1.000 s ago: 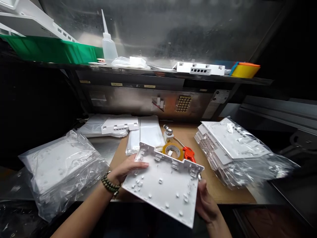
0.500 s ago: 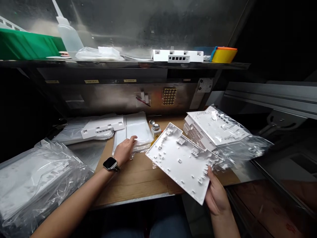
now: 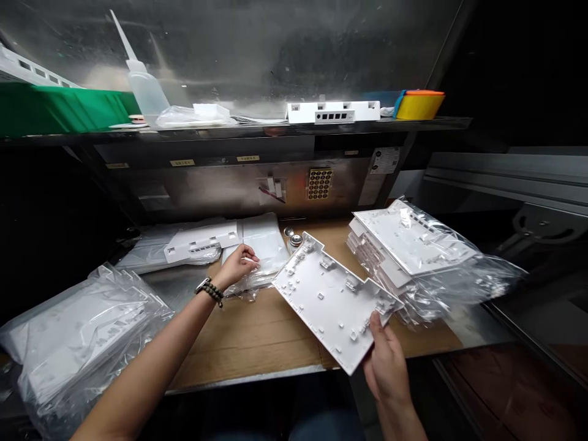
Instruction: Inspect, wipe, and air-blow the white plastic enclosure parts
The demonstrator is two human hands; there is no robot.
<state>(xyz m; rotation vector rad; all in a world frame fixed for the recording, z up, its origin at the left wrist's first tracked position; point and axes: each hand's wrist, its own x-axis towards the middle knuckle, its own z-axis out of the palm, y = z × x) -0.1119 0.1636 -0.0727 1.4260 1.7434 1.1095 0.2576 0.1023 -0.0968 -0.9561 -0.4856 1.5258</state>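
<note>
My right hand (image 3: 384, 361) grips the near corner of a flat white plastic cover panel (image 3: 333, 300) and holds it tilted above the cardboard-covered bench (image 3: 257, 340). My left hand (image 3: 237, 264), with a bead bracelet and watch at the wrist, reaches forward and pinches the top of a stack of clear plastic bags (image 3: 261, 245) lying at the middle of the bench. A small metal-capped bottle (image 3: 294, 240) peeks out just behind the panel.
A bagged pile of white panels (image 3: 413, 257) lies at the right, another bagged pile (image 3: 78, 331) at the near left. A white housing (image 3: 202, 240) rests on bags at the back left. The shelf above carries a squeeze bottle (image 3: 144, 82), a white housing (image 3: 333, 111) and a yellow box (image 3: 419, 104).
My left hand let go of the panel and reached to the bag stack, where its fingers now pinch. My right hand swung the panel to the right and keeps hold alone.
</note>
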